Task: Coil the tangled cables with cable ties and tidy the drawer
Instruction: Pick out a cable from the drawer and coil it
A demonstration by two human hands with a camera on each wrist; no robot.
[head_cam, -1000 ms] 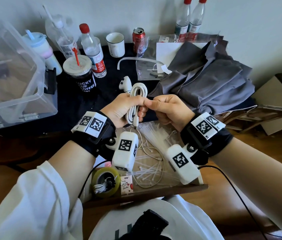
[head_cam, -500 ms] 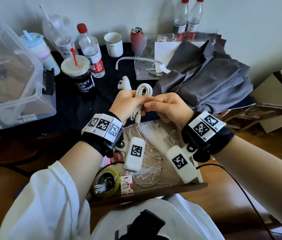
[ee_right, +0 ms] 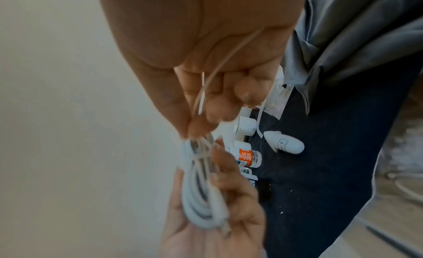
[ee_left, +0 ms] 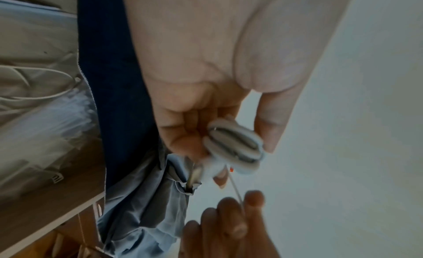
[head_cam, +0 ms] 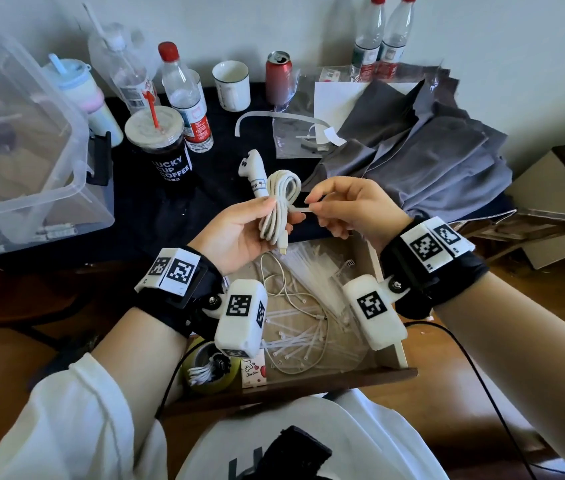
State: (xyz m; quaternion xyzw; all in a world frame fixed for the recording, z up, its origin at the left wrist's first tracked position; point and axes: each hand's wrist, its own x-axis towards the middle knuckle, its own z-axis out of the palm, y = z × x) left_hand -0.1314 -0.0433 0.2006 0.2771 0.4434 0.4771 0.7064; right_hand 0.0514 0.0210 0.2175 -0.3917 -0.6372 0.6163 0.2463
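Left hand (head_cam: 239,230) gripping coiled cable (head_cam: 279,206), right hand (head_cam: 350,209) pinching cable tie (head_cam: 300,210)

the head camera looks forward and down from above the open drawer (head_cam: 388,341), wide, both hands at centre. the left wrist camera looks along the left hand (ee_left: 217,71) toward 5 o'clock, very close. the right wrist camera looks along the right hand (ee_right: 206,53) toward 6 o'clock, equally close. all three views share the coiled white cable (head_cam: 279,206) and both hands' fingertips.
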